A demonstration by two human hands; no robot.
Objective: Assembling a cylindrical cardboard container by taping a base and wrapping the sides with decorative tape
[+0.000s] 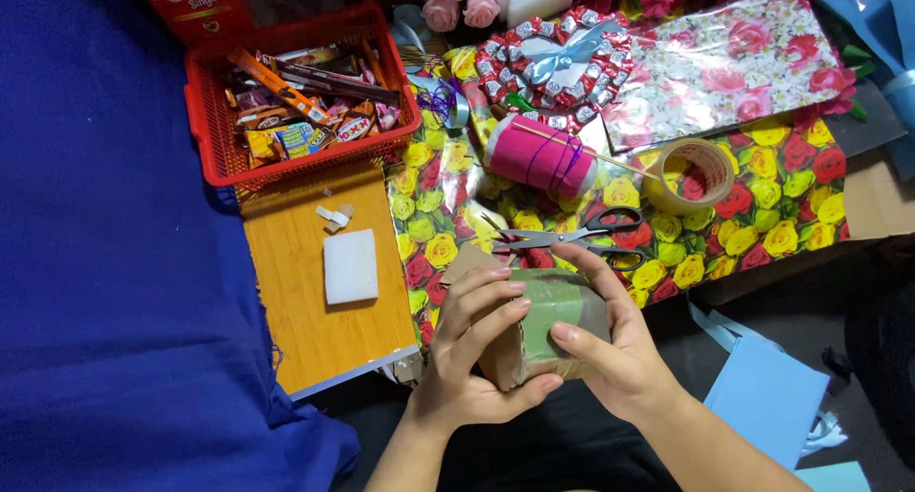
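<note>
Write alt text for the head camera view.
Two bare hands, left hand and right hand, hold a green foam block wrapped in brown tape. Beyond lie scissors, a tape roll and pink thread spool on floral paper, beside a red snack basket.

A red basket (214, 120) of sweets, scissors (572, 236), tape roll (694, 175) and pink spool (539, 155) lie about.

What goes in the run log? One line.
left hand holds box | right hand holds box | scissors behind
</note>
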